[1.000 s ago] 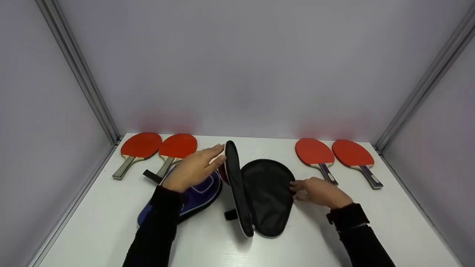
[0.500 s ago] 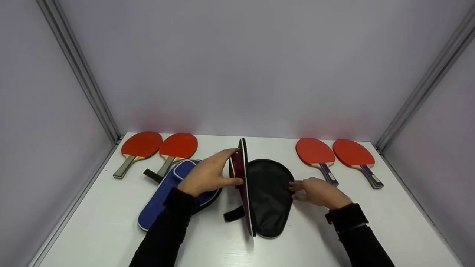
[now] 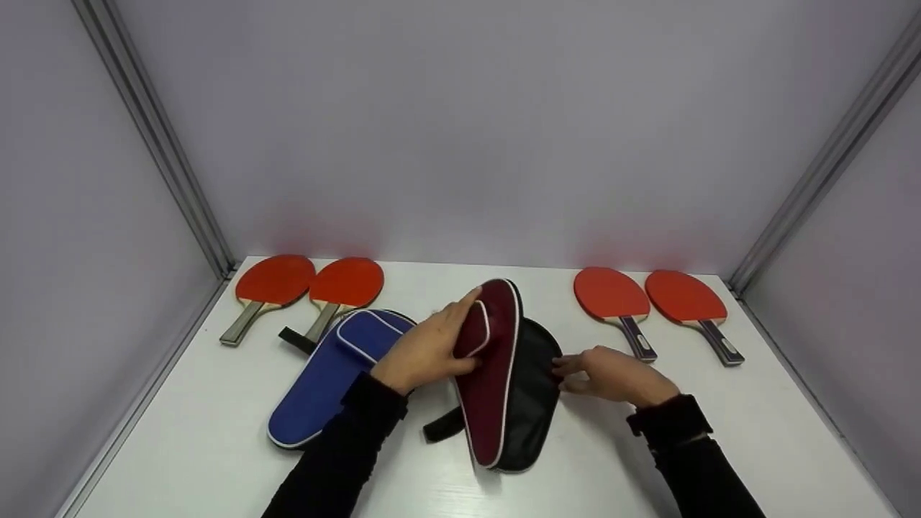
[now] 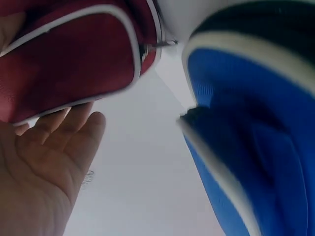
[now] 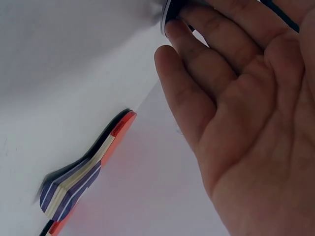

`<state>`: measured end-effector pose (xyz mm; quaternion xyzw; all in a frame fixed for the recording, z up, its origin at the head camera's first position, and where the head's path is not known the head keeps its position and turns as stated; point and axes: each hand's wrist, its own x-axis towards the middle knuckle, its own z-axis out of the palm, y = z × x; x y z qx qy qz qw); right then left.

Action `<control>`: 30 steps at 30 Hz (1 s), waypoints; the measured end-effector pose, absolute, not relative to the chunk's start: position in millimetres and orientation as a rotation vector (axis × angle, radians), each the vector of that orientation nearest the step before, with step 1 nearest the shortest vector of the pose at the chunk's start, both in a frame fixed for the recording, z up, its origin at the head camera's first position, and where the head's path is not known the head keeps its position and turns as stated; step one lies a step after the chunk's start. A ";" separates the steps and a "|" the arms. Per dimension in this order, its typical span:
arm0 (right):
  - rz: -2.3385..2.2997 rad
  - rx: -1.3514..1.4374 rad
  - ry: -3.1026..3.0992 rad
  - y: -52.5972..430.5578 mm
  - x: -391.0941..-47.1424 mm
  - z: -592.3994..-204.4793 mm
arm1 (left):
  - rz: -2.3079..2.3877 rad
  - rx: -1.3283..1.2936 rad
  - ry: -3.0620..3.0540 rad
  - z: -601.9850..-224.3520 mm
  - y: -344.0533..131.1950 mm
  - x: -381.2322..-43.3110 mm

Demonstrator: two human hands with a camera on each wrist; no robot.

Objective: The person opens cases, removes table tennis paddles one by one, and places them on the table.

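Observation:
A maroon table tennis paddle case (image 3: 493,374) with white piping stands half folded in the middle of the table. Its maroon face leans to the right over the black lining (image 3: 536,381) of its other half. My left hand (image 3: 432,345) grips the case around the small front pocket (image 4: 74,59), thumb on one side and fingers on the other. At the right rim of the black half, my right hand (image 3: 611,374) holds the edge with its fingertips, seen in the right wrist view at the dark rim (image 5: 170,17).
A blue paddle case (image 3: 316,388) lies just left, partly under my left forearm. Two red paddles (image 3: 277,280) rest at the back left. Two more red paddles (image 3: 611,295) with purple handles lie at the back right. Walls enclose the table's back and sides.
My left hand has moved right, tipping the raised half of the maroon case past upright and over toward the black half. My right hand stays at the right rim, shifting slightly left.

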<state>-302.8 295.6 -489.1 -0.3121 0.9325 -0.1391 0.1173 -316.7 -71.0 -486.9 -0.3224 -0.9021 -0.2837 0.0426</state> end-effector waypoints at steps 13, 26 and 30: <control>-0.510 -0.930 2.663 309.3 -310.5 -480.6 | -0.558 -1.034 -2.890 -504.0 -56.8 -308.0; -0.459 -1.035 2.721 271.1 -284.3 -460.3 | -0.545 -1.053 -2.897 -551.8 -62.7 -336.2; -0.363 -1.120 2.707 242.8 -265.8 -456.5 | -0.528 -1.057 -2.889 -553.5 -63.3 -337.6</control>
